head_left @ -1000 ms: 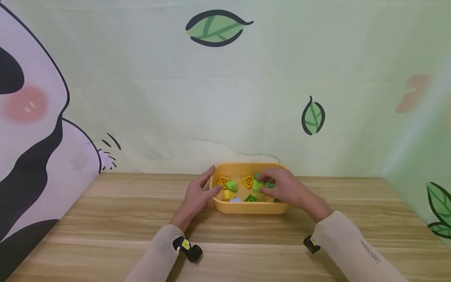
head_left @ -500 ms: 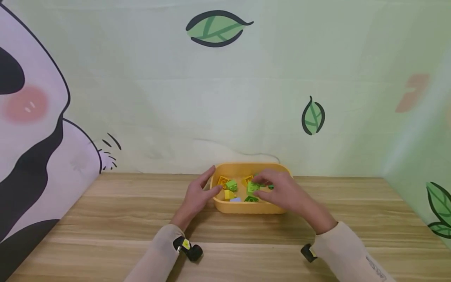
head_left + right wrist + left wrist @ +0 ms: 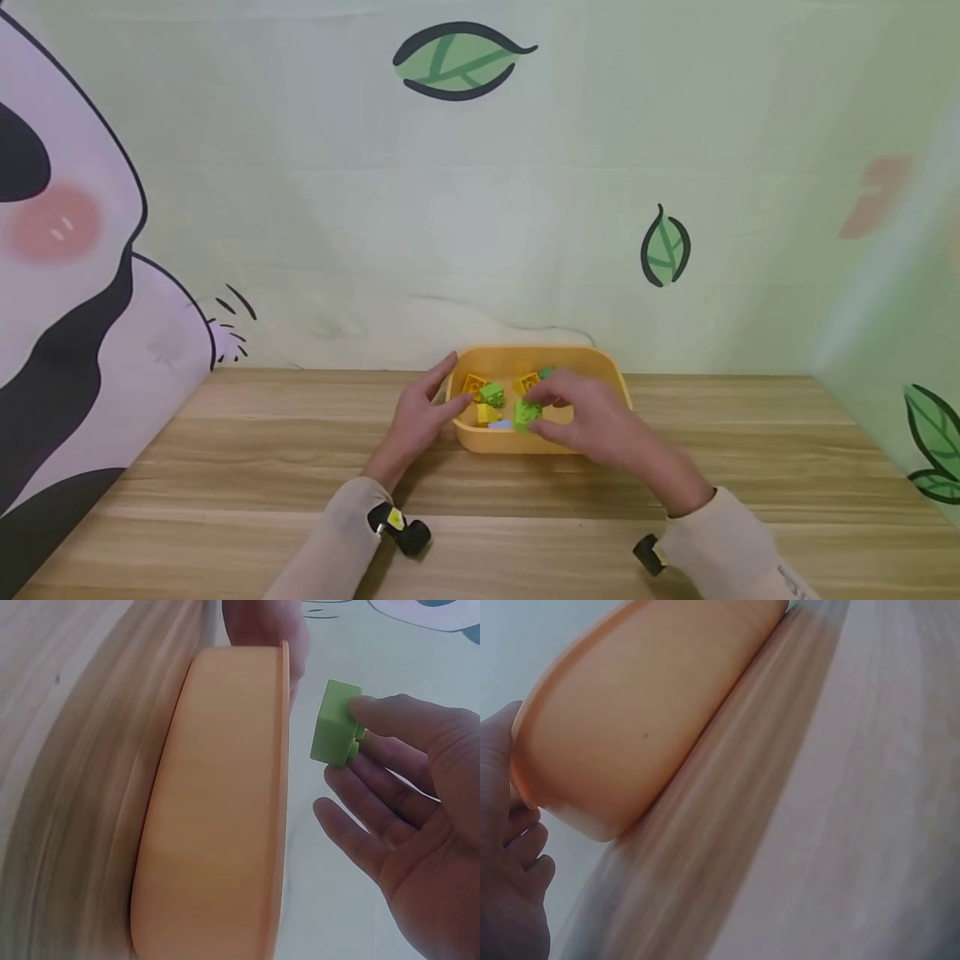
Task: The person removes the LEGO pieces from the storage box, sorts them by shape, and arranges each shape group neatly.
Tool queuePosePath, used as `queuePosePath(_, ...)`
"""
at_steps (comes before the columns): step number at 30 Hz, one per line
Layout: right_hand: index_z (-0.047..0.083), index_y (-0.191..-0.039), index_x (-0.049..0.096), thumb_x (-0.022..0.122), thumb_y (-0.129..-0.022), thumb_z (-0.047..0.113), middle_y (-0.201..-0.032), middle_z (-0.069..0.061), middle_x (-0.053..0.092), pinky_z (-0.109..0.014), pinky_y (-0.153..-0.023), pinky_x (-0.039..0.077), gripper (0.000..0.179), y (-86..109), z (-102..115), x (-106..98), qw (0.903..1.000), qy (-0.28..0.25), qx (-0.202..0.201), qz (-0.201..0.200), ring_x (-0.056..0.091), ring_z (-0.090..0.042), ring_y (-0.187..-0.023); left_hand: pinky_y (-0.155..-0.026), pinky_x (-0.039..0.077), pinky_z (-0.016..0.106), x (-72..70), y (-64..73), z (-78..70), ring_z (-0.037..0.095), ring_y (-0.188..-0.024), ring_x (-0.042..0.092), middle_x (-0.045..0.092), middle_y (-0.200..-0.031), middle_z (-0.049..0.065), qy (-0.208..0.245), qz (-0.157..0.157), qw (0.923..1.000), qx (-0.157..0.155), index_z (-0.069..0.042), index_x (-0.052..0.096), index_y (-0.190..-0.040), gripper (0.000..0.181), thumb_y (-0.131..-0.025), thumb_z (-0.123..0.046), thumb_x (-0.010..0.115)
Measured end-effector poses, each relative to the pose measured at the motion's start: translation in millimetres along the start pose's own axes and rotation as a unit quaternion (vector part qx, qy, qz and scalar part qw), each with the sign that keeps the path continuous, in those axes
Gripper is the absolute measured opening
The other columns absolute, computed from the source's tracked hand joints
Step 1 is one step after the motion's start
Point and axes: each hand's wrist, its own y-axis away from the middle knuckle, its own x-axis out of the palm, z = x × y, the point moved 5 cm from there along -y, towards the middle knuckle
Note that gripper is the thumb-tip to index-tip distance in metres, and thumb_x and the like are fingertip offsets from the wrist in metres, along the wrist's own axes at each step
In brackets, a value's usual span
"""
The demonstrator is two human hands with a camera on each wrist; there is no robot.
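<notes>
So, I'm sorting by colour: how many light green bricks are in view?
2: one light green brick pinched by the right hand above the bin; another light green brick inside the bin, near the left hand. More may be hidden behind the right hand.

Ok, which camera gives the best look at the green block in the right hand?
The right wrist view. There the green block shows large, pinched in the right hand, its studs partly visible. The head view shows it small, over the orange tub; the left wrist view doesn't show it.
</notes>
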Motion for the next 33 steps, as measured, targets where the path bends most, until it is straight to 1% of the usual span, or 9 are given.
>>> queuePosePath(3,0.007,-0.115,0.077,0.085,-0.092,0.013,-0.108,0.001,0.074,-0.037,-0.09,0.062,0.025,-0.6,5,3,0.9999,0.002,-0.017,0.0,0.069,-0.021,-0.099,-0.128,0.027,0.047,-0.4,0.7,-0.7,0.031,-0.155,0.034,0.041,-0.166,0.013,-0.001,0.001,1.0,-0.001,-0.003,0.044,-0.161,0.072,-0.096,-0.017,0.075)
queuePosePath(6,0.008,-0.114,0.077,0.085,-0.091,0.014,-0.107,0.003,0.074,-0.036,-0.089,0.062,0.025,-0.6,9,6,0.9998,-0.001,-0.019,0.002,0.07,-0.021,-0.098,-0.127,0.027,0.047,0.4,0.0,-1.4,0.031,-0.155,0.035,0.042,-0.166,0.013,0.0,0.0,1.0,0.0,-0.003,0.045,-0.16,0.072,-0.096,-0.016,0.074)
queuePosePath(13,0.008,-0.118,0.077,0.083,-0.094,0.013,-0.113,0.002,0.075,-0.044,-0.095,0.061,0.025,-2.4,21,17,0.999,-0.033,-0.002,0.03,0.07,-0.02,-0.105,-0.127,0.027,0.046,-0.3,-1.0,0.9,0.03,-0.155,0.035,0.043,-0.165,0.011,-0.001,-0.002,1.0,-0.001,-0.003,0.046,-0.16,0.071,-0.096,-0.016,0.075)
queuePosePath(16,0.009,-0.119,0.076,0.082,-0.095,0.014,-0.115,0.002,0.075,-0.042,-0.096,0.06,0.025,-4.1,29,22,0.9985,-0.032,-0.003,0.044,0.07,-0.021,-0.108,-0.128,0.027,0.047,-0.9,-0.6,1.9,0.028,-0.155,0.035,0.043,-0.165,0.009,0.0,-0.001,1.0,-0.006,-0.006,0.046,-0.16,0.071,-0.097,-0.018,0.075)
queuePosePath(19,0.009,-0.119,0.076,0.082,-0.095,0.013,-0.114,0.002,0.074,-0.039,-0.095,0.061,0.025,-5.2,36,26,0.9983,-0.032,-0.012,0.048,0.069,-0.021,-0.107,-0.128,0.027,0.047,-0.8,-0.6,3.5,0.028,-0.155,0.034,0.042,-0.166,0.008,-0.003,0.001,1.0,-0.008,-0.007,0.045,-0.161,0.072,-0.097,-0.019,0.075)
queuePosePath(24,0.009,-0.119,0.076,0.083,-0.093,0.012,-0.113,0.002,0.074,-0.033,-0.093,0.06,0.026,-5.5,46,34,0.9979,-0.027,-0.03,0.051,0.066,-0.012,-0.102,-0.127,0.027,0.047,-1.1,0.1,3.6,0.029,-0.155,0.034,0.043,-0.165,0.01,-0.004,0.0,1.0,-0.001,-0.005,0.045,-0.161,0.071,-0.097,-0.017,0.075)
queuePosePath(26,0.009,-0.118,0.076,0.083,-0.093,0.011,-0.113,0.001,0.074,-0.032,-0.093,0.06,0.026,-5.0,48,37,0.9975,-0.029,-0.035,0.054,0.066,-0.012,-0.101,-0.127,0.028,0.047,-1.3,0.0,3.8,0.028,-0.155,0.035,0.044,-0.165,0.01,-0.005,-0.002,1.0,0.0,-0.005,0.046,-0.16,0.071,-0.097,-0.016,0.075)
queuePosePath(30,0.01,-0.119,0.076,0.082,-0.094,0.011,-0.115,0.002,0.074,-0.03,-0.094,0.059,0.025,-3.7,49,41,0.9971,-0.037,-0.025,0.062,0.067,-0.015,-0.104,-0.127,0.028,0.047,-1.5,-0.3,4.9,0.027,-0.155,0.035,0.044,-0.165,0.008,-0.01,-0.002,0.9999,-0.007,-0.007,0.046,-0.161,0.07,-0.097,-0.018,0.075)
queuePosePath(33,0.011,-0.12,0.076,0.082,-0.095,0.012,-0.116,0.003,0.074,-0.03,-0.094,0.059,0.026,-2.6,48,43,0.9963,-0.044,-0.011,0.073,0.068,-0.016,-0.105,-0.127,0.028,0.049,-1.3,0.3,3.7,0.029,-0.155,0.034,0.044,-0.165,0.009,-0.006,-0.002,1.0,-0.006,-0.006,0.046,-0.161,0.071,-0.097,-0.018,0.075)
